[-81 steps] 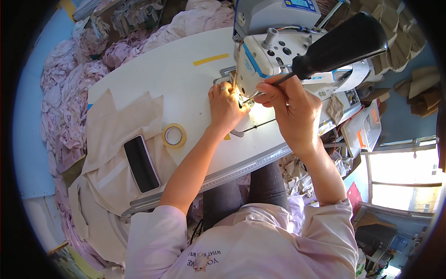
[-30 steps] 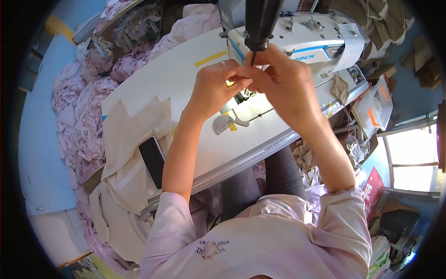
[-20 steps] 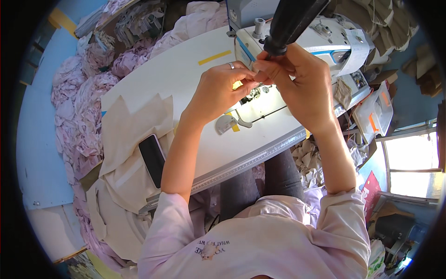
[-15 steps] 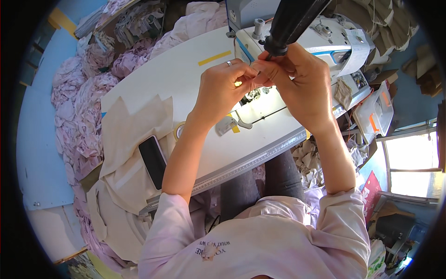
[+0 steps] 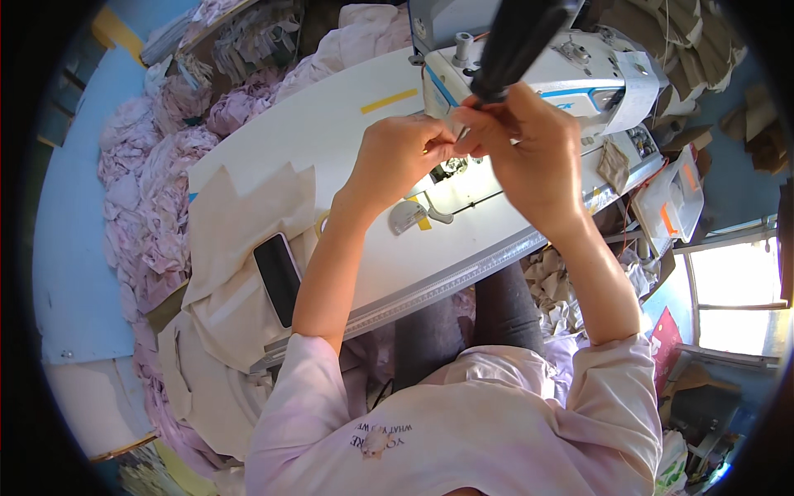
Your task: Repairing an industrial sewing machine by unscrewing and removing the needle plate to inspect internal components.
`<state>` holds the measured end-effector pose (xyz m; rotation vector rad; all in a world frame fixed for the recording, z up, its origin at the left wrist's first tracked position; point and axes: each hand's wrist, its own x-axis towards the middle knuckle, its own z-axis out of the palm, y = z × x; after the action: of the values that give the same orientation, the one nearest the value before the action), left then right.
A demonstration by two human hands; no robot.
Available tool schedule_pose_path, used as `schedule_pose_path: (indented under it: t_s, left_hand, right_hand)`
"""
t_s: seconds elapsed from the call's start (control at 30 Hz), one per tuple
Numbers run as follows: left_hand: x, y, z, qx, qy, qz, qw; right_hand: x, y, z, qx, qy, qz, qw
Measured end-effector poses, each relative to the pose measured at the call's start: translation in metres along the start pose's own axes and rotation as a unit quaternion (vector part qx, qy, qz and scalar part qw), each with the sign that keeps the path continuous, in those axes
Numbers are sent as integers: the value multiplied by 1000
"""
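Observation:
My right hand [image 5: 538, 161] is closed around a screwdriver, its black handle [image 5: 517, 50] rising toward the top edge. A short piece of its thin metal shaft shows between the fingertips. Close beside it, my left hand [image 5: 397, 157] is pinched; whatever sits between its fingertips is too small to name. Both hands hover over the lit needle area of a white sewing machine [image 5: 538, 91]. Below them, an opening in the bed shows metal parts [image 5: 451, 168].
On the white table [image 5: 289, 116] lie beige fabric pieces [image 5: 223, 273], a dark phone [image 5: 278, 279] and a grey curved attachment [image 5: 407, 217]. A ruler strip [image 5: 447, 285] edges the front. Pinkish fabric [image 5: 153, 215] is heaped at left; a clear bin [image 5: 672, 198] stands right.
My hands have shifted slightly, and the fingertips sit a little farther apart. More of the metal shaft shows between them. The whole view has moved a little.

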<state>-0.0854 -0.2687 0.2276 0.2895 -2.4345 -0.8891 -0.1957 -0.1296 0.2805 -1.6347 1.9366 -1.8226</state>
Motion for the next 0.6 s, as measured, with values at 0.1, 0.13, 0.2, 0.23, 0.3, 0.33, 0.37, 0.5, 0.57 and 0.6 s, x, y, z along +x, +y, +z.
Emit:
schedule_pose_path:
  t_s: [0.1, 0.13, 0.2, 0.23, 0.3, 0.33, 0.37, 0.5, 0.57, 0.6]
  left_hand:
    - [-8, 3, 4, 66, 1, 37, 997]
    - [-15, -1, 12, 55, 28, -10, 998]
    - [-24, -12, 30, 46, 53, -55, 996]
    - [-28, -15, 41, -10, 118, -48, 992]
    - [-32, -22, 56, -64, 180, -39, 981]
    - [-33, -25, 62, -58, 198, -33, 978]
    - [-33, -28, 65, -51, 215, -26, 975]
    - [-36, -36, 65, 39, 191, -13, 981]
    - [-34, -32, 70, -30, 192, 2, 981]
    - [-36, -32, 71, -41, 198, -12, 979]
  right_hand:
    - [-1, 5, 7, -5, 4, -52, 999]
    - [0, 6, 10, -15, 16, -78, 997]
    - [4, 1, 8, -15, 5, -67, 998]
    - [5, -2, 6, -16, -11, -54, 998]
    - [8, -8, 1, -23, -38, -29, 999]
    - [10, -10, -2, -32, -66, -5, 997]
    - [13, -10, -5, -31, -65, -6, 997]
    - [42, -15, -16, -49, -109, -140, 983]
    - [61, -33, -25, 38, -146, -133, 980]
    - [71, -43, -26, 97, -241, -69, 963]
